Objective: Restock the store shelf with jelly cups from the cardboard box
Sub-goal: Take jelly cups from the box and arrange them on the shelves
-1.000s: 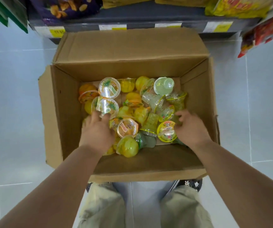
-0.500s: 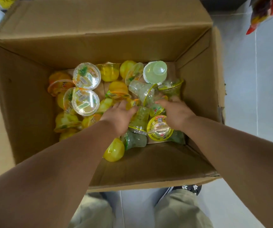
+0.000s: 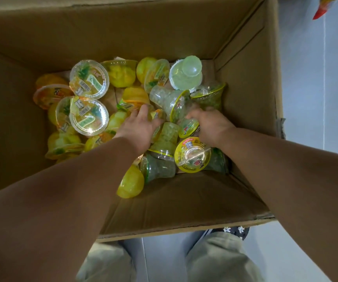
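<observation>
The cardboard box [image 3: 184, 202] stands open on the floor below me, with several jelly cups heaped in it. Yellow cups [image 3: 121, 73] lie left and middle; two show clear flat lids [image 3: 89, 79]. Green-tinted cups [image 3: 185, 73] lie to the right. My left hand [image 3: 139, 129] reaches into the middle of the pile, fingers spread over a small yellow cup [image 3: 157, 116]. My right hand [image 3: 211, 124] is just beside it, fingers curled down among the green cups [image 3: 171, 102]; its fingertips are hidden. A yellow-rimmed cup [image 3: 192, 154] sits under my right wrist.
The box's tall far flap [image 3: 123, 27] and right wall [image 3: 247, 78] rise around the pile. Pale floor tiles [image 3: 316, 88] lie to the right. A red and yellow packet corner [image 3: 323, 8] hangs at the top right. My knees in khaki trousers [image 3: 221, 259] are below the box.
The view has dropped closer into the box and the shelf has left the frame. My left hand moved right toward the pile's middle; my right hand pushed deeper among the green cups.
</observation>
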